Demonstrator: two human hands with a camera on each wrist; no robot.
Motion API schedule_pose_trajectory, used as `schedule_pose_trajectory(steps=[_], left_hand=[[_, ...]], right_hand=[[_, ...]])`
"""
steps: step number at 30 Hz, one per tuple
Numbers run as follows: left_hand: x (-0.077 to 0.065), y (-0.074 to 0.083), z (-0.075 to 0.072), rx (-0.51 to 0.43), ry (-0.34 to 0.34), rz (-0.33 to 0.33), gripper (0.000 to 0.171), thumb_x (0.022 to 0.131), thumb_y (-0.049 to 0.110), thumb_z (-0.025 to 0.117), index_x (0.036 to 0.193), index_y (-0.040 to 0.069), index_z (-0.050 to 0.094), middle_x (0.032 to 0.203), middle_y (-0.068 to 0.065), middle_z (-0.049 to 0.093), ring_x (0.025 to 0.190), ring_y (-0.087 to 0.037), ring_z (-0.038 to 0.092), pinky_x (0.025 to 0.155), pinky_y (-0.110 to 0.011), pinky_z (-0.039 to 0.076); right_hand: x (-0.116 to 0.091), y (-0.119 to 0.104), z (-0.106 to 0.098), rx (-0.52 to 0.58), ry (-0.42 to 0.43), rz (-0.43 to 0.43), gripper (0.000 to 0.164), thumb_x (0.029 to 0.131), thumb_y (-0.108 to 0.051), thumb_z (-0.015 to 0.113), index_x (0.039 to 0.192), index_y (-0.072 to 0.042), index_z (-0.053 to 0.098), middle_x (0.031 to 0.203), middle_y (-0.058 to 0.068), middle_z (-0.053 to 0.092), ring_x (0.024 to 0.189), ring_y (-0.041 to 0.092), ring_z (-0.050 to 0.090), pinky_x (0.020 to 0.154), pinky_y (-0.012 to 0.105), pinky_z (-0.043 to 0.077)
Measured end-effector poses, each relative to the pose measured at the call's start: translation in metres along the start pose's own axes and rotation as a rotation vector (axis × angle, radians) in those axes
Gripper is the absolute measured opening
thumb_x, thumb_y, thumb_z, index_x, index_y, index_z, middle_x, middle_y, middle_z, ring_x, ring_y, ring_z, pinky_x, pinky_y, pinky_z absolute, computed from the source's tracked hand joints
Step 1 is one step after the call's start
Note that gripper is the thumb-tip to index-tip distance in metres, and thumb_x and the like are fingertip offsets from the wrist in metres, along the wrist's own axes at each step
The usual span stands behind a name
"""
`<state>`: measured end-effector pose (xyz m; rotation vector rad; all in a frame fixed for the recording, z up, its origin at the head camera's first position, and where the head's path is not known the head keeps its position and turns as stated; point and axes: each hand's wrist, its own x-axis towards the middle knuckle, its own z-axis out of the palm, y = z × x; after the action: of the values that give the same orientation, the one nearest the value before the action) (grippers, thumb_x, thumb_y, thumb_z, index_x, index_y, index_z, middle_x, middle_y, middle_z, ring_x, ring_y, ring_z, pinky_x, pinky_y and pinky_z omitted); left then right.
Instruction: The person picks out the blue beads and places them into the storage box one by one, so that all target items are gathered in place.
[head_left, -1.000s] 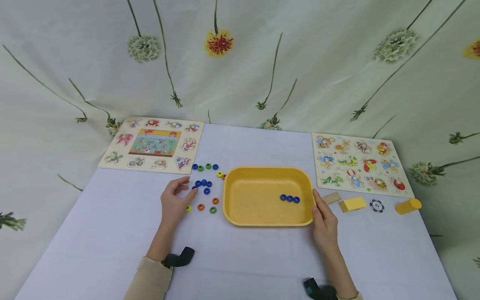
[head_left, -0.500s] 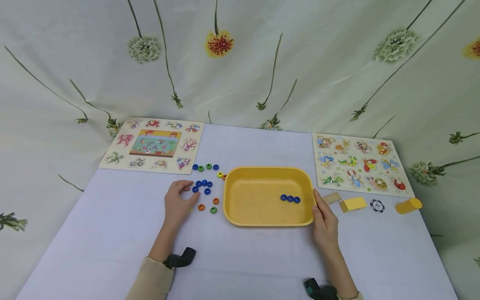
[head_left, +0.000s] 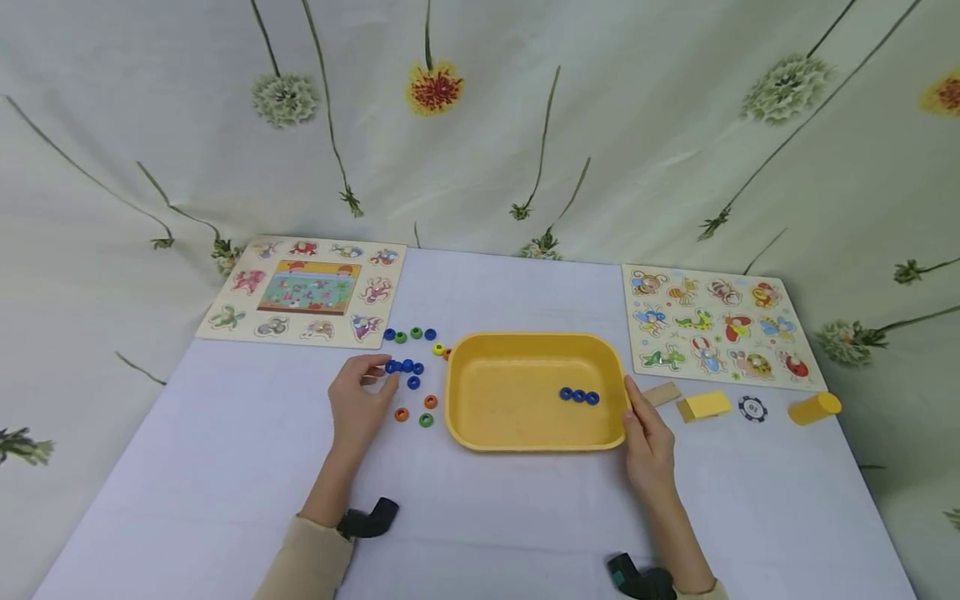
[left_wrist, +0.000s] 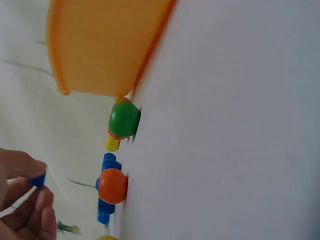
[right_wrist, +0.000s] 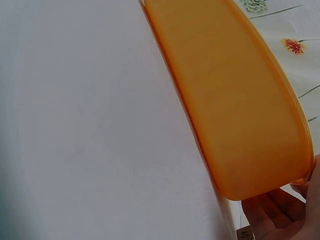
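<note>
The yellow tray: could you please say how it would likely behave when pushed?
The yellow tray would probably slide rather than tip, being wide and shallow. Its thin rim suggests light, fairly stiff plastic. Three blue beads lying loose inside might shift.

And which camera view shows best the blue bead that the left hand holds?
The left wrist view: it shows the blue bead up close, pinched in the left hand, though partly covered. The head view shows it small, beside other blue beads. The right wrist view does not show it.
</note>
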<state>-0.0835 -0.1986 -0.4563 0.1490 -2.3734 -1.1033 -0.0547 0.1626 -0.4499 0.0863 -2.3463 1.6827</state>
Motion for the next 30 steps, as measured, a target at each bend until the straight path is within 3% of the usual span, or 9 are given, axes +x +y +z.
schedule_pose_trajectory(steps=[3,8,12,17,20,25,30], left_hand=[[0.003,0.035,0.003,-0.105,-0.087,0.061,0.026,0.074,0.009,0.069,0.099,0.007,0.063,0.088,-0.002,0.061,0.075,-0.012,0.055,0.067,-0.021,0.047],[0.006,0.084,0.032,-0.242,-0.358,0.068,0.025,0.073,0.007,0.069,0.098,0.005,0.063,0.084,-0.002,0.061,0.072,-0.009,0.055,0.065,-0.020,0.049],[0.008,0.108,0.068,-0.171,-0.549,0.077,0.019,0.071,0.008,0.070,0.090,0.009,0.066,0.079,0.000,0.060,0.067,-0.007,0.054,0.060,-0.018,0.047],[0.011,0.115,0.111,-0.097,-0.742,0.080,0.018,0.071,0.007,0.069,0.088,0.010,0.067,0.076,0.002,0.060,0.065,-0.005,0.054,0.058,-0.016,0.045],[0.010,0.113,0.128,-0.106,-0.812,0.067,0.018,0.068,0.002,0.068,0.085,0.007,0.067,0.072,0.001,0.060,0.063,-0.006,0.053,0.058,-0.015,0.045],[0.005,0.114,0.143,-0.058,-0.862,0.135,0.016,0.066,0.002,0.070,0.082,0.007,0.067,0.071,0.001,0.061,0.064,-0.004,0.052,0.060,-0.013,0.043],[0.002,0.118,0.145,-0.004,-0.876,0.175,0.016,0.067,0.003,0.068,0.083,0.008,0.067,0.075,0.001,0.063,0.068,-0.006,0.053,0.063,-0.014,0.043]], right_hand=[[-0.001,-0.009,0.000,-0.011,0.006,0.008,0.040,0.091,0.002,0.037,0.130,-0.002,0.042,0.134,0.010,0.043,0.125,0.021,0.037,0.095,0.007,0.029],[-0.001,-0.013,0.000,-0.013,0.004,0.018,0.040,0.091,0.001,0.037,0.130,-0.002,0.042,0.134,0.009,0.043,0.126,0.020,0.036,0.095,0.007,0.029],[-0.001,-0.012,0.000,-0.016,-0.006,0.026,0.040,0.091,0.000,0.037,0.131,-0.004,0.042,0.135,0.008,0.042,0.126,0.019,0.036,0.095,0.007,0.028],[-0.001,-0.012,0.001,-0.015,-0.012,0.039,0.040,0.092,0.000,0.037,0.131,-0.005,0.041,0.135,0.007,0.042,0.126,0.019,0.036,0.096,0.008,0.028],[-0.002,-0.013,0.002,-0.011,-0.015,0.050,0.040,0.091,0.001,0.038,0.131,-0.004,0.042,0.135,0.007,0.042,0.126,0.019,0.036,0.096,0.008,0.028],[-0.003,-0.015,0.001,-0.034,-0.013,0.071,0.041,0.091,0.000,0.037,0.131,-0.006,0.042,0.135,0.006,0.042,0.126,0.019,0.036,0.095,0.006,0.027],[-0.002,-0.015,-0.001,-0.015,-0.012,0.050,0.041,0.091,0.001,0.037,0.131,-0.005,0.042,0.135,0.007,0.042,0.126,0.019,0.036,0.095,0.007,0.028]])
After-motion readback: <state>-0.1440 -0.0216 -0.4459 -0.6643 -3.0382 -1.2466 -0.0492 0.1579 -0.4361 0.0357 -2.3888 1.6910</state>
